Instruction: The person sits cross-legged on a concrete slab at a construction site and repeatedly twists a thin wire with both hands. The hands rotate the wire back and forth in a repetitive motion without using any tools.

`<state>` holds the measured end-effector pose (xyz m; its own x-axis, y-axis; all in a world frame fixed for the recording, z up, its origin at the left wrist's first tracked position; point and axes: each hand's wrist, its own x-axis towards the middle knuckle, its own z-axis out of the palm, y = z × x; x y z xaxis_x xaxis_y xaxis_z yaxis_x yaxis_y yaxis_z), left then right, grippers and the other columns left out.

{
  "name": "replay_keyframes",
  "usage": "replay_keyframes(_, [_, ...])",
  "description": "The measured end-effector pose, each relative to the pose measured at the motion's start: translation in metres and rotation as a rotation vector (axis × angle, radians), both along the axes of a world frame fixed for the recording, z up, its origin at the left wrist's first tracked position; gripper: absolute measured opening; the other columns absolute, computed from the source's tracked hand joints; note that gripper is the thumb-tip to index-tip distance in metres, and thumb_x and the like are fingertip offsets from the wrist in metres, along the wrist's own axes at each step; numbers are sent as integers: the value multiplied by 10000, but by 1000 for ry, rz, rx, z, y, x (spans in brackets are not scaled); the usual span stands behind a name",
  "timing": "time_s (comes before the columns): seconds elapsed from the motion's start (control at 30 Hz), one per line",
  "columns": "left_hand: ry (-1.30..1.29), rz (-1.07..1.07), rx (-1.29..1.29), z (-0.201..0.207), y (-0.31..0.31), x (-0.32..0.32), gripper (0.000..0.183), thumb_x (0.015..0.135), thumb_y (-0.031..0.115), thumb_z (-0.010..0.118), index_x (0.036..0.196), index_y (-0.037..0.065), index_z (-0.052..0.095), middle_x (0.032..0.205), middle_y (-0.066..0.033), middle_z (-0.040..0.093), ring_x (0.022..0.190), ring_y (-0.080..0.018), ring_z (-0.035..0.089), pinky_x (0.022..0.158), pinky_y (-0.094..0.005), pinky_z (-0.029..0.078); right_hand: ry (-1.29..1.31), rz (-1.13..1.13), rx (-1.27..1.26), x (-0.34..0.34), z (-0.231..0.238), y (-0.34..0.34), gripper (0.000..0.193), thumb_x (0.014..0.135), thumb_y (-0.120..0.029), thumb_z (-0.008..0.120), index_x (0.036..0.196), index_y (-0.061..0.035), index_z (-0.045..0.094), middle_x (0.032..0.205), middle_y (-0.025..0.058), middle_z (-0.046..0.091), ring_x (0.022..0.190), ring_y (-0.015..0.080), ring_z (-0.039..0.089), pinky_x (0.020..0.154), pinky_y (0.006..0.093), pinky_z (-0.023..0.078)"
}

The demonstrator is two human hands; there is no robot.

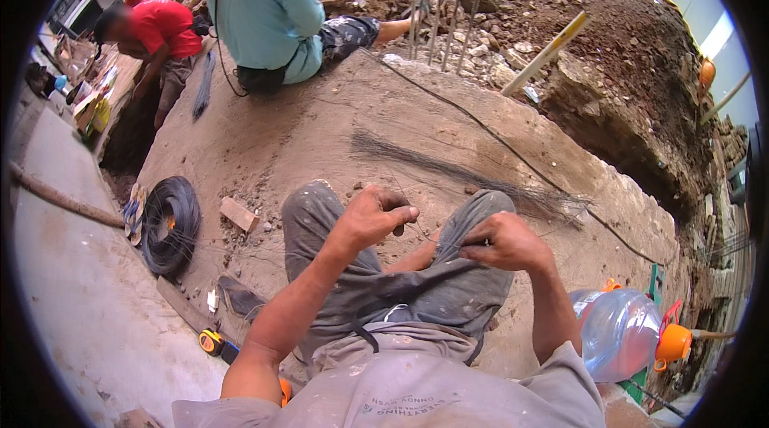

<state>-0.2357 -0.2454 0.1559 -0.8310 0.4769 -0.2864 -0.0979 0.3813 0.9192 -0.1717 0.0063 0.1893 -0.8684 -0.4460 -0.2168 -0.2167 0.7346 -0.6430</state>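
While sitting on a dusty slab at the frame's centre, the person is working thin wire between both hands above grey-trousered knees. The left hand is curling into a narrow pinch, thumb and fingers closing on one end of the wire. The right hand is gripping the other end, its fingers folded tight. The strand is running between the 2 hands, just above the lap, and is too fine to trace fully.

Beyond the knees, a loose bundle of cut wires is lying fanned across the slab. A black wire coil is resting at centre left, with a brick piece near it. A yellow tape measure is sitting at lower left. A clear water jug is lying at lower right beside an orange cup. In the upper left, 2 other people are crouching, 1 in a teal shirt and 1 in a red shirt. Upright rebar is rising from the rubble at top centre.
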Motion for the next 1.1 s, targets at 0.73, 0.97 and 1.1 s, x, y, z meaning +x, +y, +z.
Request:
replay_keyframes(0.73, [70, 275, 119, 29, 21, 6, 232, 882, 229, 619, 890, 12, 702, 643, -27, 635, 591, -72, 515, 560, -247, 404, 169, -180, -252, 17, 33, 10, 119, 805, -97, 675, 838, 16, 696, 676, 98, 654, 607, 128, 576, 582, 275, 463])
replay_keyframes(0.97, [495, 256, 124, 35, 15, 19, 214, 825, 192, 667, 936, 12, 697, 780, -113, 689, 719, -195, 650, 669, -330, 480, 230, -584, -516, 12, 19, 9, 206, 853, -149, 663, 860, 56, 676, 643, 21, 602, 606, 74, 512, 563, 240, 412])
replay_keyframes(1.1, [741, 266, 153, 32, 9, 22, 138, 784, 93, 692, 903, 22, 696, 857, -127, 668, 766, -272, 657, 686, -369, 494, 119, -602, -541, 17, 25, 4, 209, 866, -163, 660, 837, 43, 676, 625, -13, 560, 585, 60, 474, 534, 231, 378])
